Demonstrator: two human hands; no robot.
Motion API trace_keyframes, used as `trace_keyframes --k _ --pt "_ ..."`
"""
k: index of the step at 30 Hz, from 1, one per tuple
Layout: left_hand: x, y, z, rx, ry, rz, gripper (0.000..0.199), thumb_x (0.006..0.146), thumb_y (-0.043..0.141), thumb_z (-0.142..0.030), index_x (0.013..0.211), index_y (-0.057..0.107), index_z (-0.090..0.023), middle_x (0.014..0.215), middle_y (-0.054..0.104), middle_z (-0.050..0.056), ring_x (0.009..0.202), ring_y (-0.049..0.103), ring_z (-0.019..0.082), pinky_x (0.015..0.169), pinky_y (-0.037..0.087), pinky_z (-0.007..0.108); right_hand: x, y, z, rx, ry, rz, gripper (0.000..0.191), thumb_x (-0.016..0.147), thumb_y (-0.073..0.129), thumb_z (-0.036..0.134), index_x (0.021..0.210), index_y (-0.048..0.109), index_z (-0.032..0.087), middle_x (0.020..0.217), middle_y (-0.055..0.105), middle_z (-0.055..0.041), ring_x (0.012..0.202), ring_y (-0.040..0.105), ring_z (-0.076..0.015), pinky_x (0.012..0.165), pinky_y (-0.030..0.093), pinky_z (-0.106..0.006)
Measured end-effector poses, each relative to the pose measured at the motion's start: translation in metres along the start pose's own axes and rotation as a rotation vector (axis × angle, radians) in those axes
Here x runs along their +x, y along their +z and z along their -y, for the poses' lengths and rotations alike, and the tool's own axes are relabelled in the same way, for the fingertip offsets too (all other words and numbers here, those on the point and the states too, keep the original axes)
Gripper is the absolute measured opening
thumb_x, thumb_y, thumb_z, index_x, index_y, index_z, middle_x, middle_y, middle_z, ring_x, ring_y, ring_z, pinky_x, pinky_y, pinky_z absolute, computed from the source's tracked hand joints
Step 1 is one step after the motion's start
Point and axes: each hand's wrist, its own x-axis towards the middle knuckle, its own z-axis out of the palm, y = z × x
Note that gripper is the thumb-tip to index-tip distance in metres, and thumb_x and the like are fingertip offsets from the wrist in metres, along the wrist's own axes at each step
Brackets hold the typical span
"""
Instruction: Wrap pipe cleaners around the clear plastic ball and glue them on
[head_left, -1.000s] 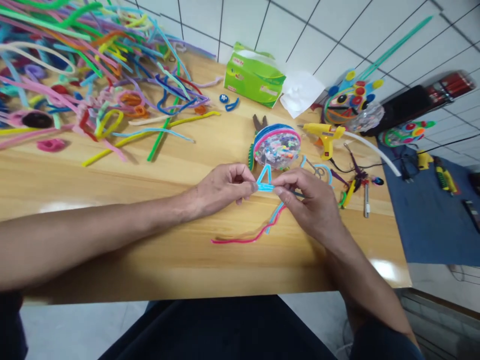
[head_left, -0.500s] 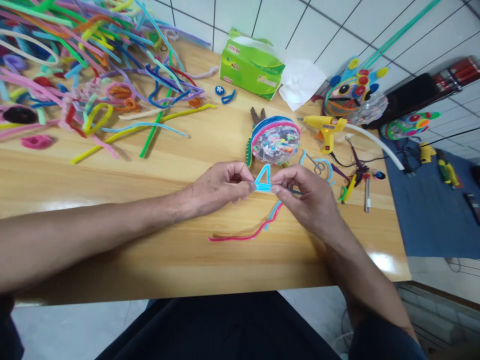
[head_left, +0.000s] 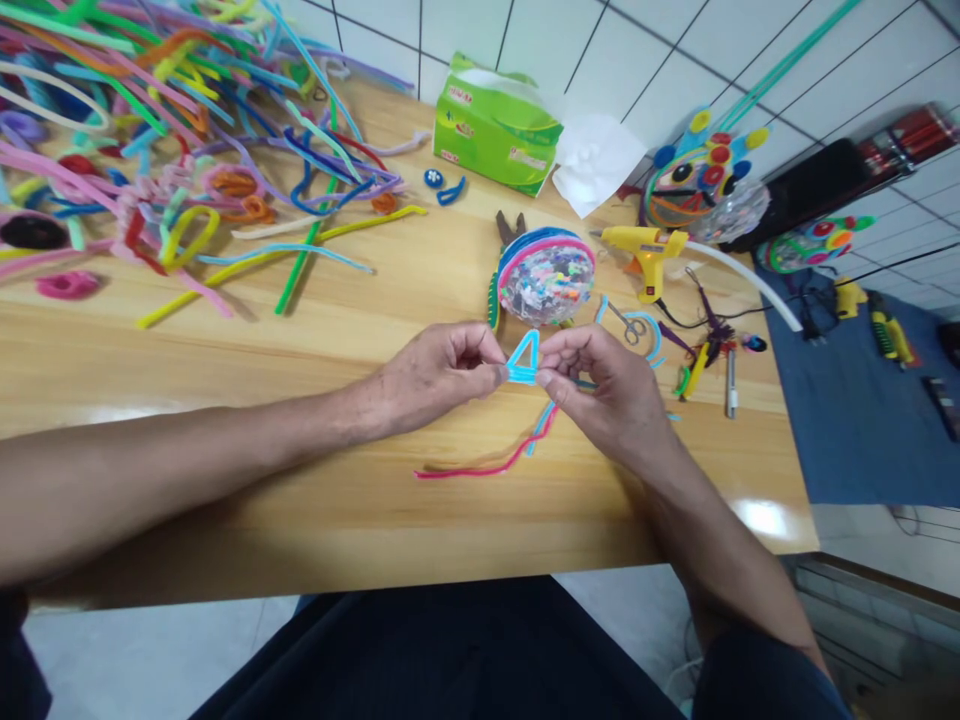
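A light blue pipe cleaner [head_left: 523,373] is bent into a small triangle with several strands along its base. My left hand [head_left: 457,375] pinches its left corner, and my right hand [head_left: 600,385] pinches the right corner. Just beyond them sits a clear ball [head_left: 547,283] filled with colourful bits, with a pink and blue band round its rim. Pliers with green handles [head_left: 493,300] lie partly under the ball. On the wood below my hands is a wavy red pipe cleaner [head_left: 480,471] beside a short blue piece [head_left: 539,432].
A heap of pipe cleaners [head_left: 187,150] covers the back left. Behind the ball stands a green tissue pack [head_left: 495,125]. To the right lie a yellow glue gun [head_left: 651,258], scissors [head_left: 634,328], a cutter [head_left: 731,385] and a blue mat [head_left: 855,400]. Decorated pieces [head_left: 694,175] stand by the wall.
The whole view has shifted slightly, so things appear a little further left and up. Both hands keep their pinch on the blue triangle, whose shape looks nearly the same.
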Motion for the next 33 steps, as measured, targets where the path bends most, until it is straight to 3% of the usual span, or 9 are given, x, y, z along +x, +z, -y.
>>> trace_keyframes --k 10,15,20,33 --pt "-0.001 0.001 0.0 0.056 0.032 0.007 0.017 0.083 0.078 -0.033 0.087 0.068 -0.02 0.071 0.059 -0.005 0.064 0.047 0.01 0.06 0.038 0.022 -0.001 0.003 0.001 0.04 0.08 0.016 0.016 0.091 0.073 0.022 0.106 0.069 0.026 0.089 0.075 0.002 0.076 0.068 -0.0145 0.072 0.056 -0.031" --pt "-0.002 0.0 0.003 0.063 0.043 0.011 0.018 0.084 0.08 -0.033 0.088 0.069 -0.019 0.074 0.062 -0.003 0.066 0.051 0.01 0.062 0.041 0.023 0.002 0.0 0.006 -0.046 0.035 0.07 0.004 0.094 0.072 0.023 0.092 0.069 0.024 0.079 0.067 0.0029 0.07 0.06 -0.0138 0.068 0.048 -0.03" --pt "-0.003 0.0 0.006 0.091 0.057 0.021 0.017 0.087 0.079 -0.034 0.089 0.07 -0.019 0.079 0.067 -0.001 0.071 0.057 0.012 0.065 0.045 0.024 0.003 0.0 0.007 -0.096 0.013 0.113 0.017 0.094 0.07 0.024 0.079 0.063 0.023 0.075 0.063 0.0022 0.068 0.057 -0.0143 0.065 0.043 -0.031" --pt "-0.003 0.005 0.017 0.055 0.049 0.047 0.028 0.086 0.09 -0.041 0.097 0.072 -0.022 0.079 0.066 -0.002 0.069 0.056 0.012 0.065 0.047 0.024 -0.001 0.01 0.006 -0.1 0.004 0.045 0.02 0.09 0.069 0.019 0.076 0.056 0.025 0.071 0.06 0.0031 0.067 0.055 -0.0145 0.064 0.04 -0.031"
